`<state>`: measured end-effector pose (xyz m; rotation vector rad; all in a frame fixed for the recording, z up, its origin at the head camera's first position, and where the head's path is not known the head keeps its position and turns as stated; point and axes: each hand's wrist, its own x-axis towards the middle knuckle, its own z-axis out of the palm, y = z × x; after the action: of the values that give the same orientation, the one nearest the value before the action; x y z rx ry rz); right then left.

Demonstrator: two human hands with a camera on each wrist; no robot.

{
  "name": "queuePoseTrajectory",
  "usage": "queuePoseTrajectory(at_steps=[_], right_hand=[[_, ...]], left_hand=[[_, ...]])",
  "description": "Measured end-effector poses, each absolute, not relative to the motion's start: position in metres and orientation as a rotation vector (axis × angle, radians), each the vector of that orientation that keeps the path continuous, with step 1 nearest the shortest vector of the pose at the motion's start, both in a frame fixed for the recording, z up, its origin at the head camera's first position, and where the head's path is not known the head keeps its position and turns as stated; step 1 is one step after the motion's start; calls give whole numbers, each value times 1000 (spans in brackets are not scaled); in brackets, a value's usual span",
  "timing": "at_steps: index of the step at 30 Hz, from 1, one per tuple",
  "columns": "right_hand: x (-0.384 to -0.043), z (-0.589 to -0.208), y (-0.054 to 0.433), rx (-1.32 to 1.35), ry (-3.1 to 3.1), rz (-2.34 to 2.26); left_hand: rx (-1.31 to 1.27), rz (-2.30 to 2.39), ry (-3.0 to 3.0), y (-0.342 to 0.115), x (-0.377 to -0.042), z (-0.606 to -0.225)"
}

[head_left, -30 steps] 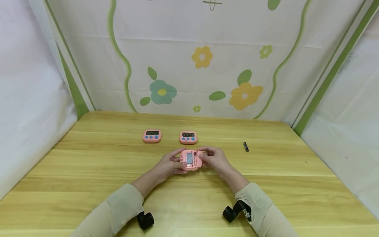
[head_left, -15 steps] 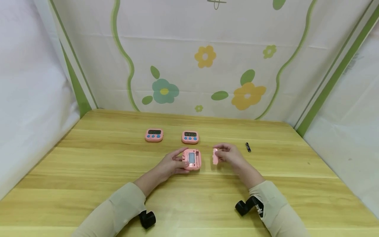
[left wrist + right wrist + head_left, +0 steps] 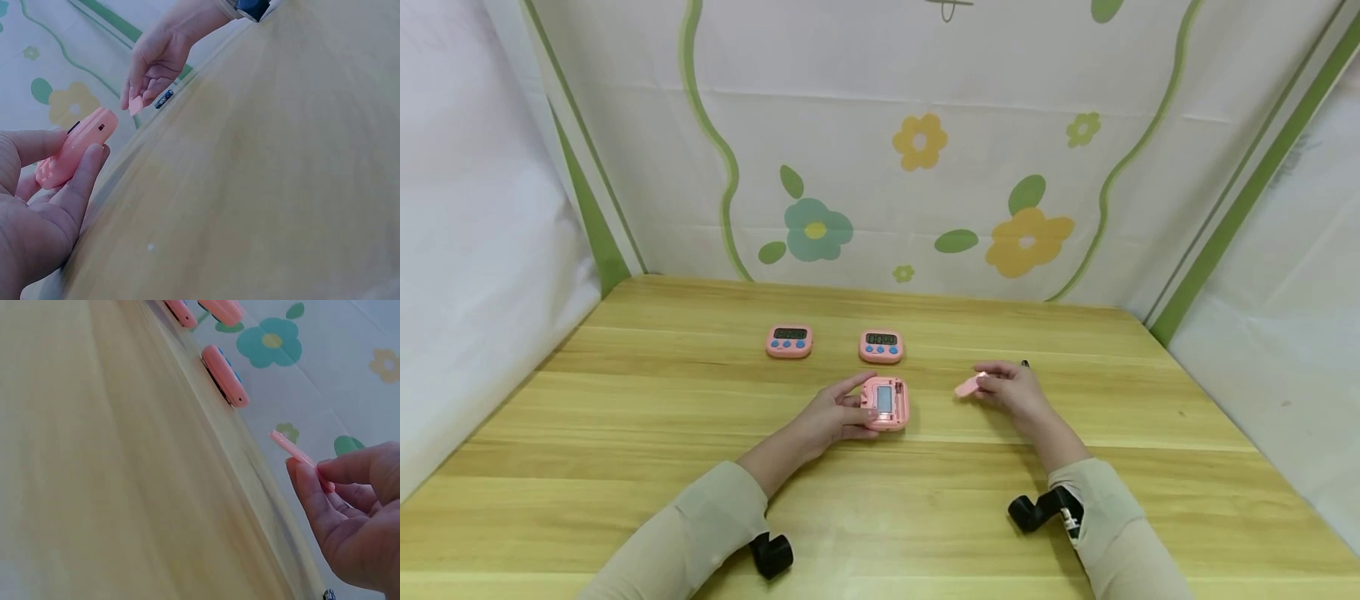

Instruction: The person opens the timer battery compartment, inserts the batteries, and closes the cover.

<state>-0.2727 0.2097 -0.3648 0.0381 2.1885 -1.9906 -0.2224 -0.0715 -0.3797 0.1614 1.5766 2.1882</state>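
A pink digital timer point(image 3: 898, 417), turned back side up, is gripped between thumb and fingers of my left hand point(image 3: 833, 418). Its battery compartment lies uncovered along the right side. In the left wrist view the same timer point(image 3: 94, 131) appears edge-on, off the table. To the right of it, my right hand point(image 3: 1017, 395) pinches a small pink battery cover point(image 3: 967, 387) by one end. The right wrist view has this cover point(image 3: 292, 449) between thumb and fingertips. A small dark battery point(image 3: 164, 99) lies close to the right hand, mostly hidden behind it in the head view.
Two more pink timers with blue buttons, one at left point(image 3: 789, 342) and one nearer the middle point(image 3: 882, 347), lie face up beyond the hands. A flowered cloth point(image 3: 865, 183) stands behind the wooden table point(image 3: 700, 400).
My right hand has drawn the battery cover off the timer and carried it right, tilting it, until the hand hides most of the battery. My left hand keeps holding the timer in place.
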Motion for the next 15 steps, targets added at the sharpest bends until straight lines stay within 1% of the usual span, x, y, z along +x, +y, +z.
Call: queuePoseTrajectory(at_steps=[6, 15], right_hand=[[-281, -367, 211, 153, 2182, -2033], [-288, -377, 210, 166, 2288, -1978]], left_hand=[[154, 2193, 1576, -72, -222, -379], [158, 2191, 1576, -72, -223, -380]])
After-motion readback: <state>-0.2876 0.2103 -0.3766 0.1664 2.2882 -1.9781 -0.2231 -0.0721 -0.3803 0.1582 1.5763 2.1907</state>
